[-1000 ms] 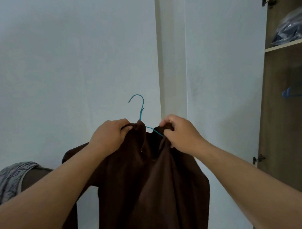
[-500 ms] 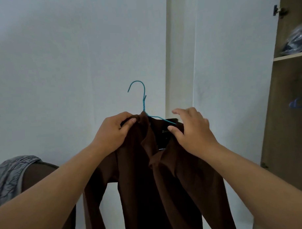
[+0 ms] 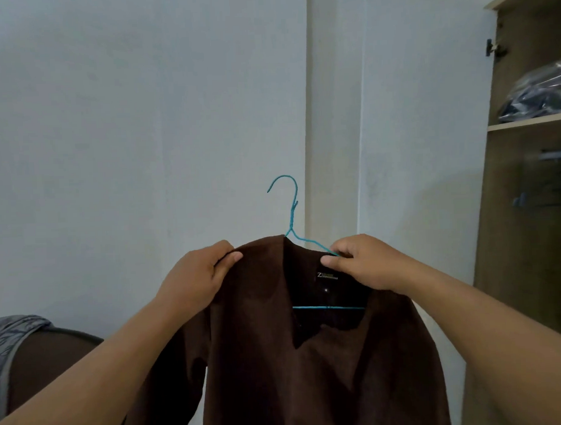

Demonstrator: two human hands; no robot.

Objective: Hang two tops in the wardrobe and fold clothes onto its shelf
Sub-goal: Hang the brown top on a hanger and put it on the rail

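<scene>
I've got the brown top [image 3: 309, 354] up in front of me at chest height, dead centre, draped on a teal wire hanger [image 3: 292, 212] whose hook pokes straight up toward twelve o'clock. My left hand [image 3: 199, 278] grips the left shoulder of the top, fingers curled over the fabric. My right hand [image 3: 363, 263] pinches the collar edge together with the hanger's sloping wire, thumb pressed against the fingertips. The hanger's bottom bar shows through the open neckline, so I judge the top is seated on it, though the right shoulder may want a tug.

The wardrobe [image 3: 528, 235] stands open over at three o'clock, well apart from the hanger. Its shelf [image 3: 530, 124] carries a dark bundle in clear plastic [image 3: 539, 95]. Beneath it the view is blurred; I can't make out a rail clearly.

So: first top on its hanger, not yet hung. A grey patterned cloth [image 3: 10, 345] sits down at eight o'clock. Second top and all the folding look undone.
</scene>
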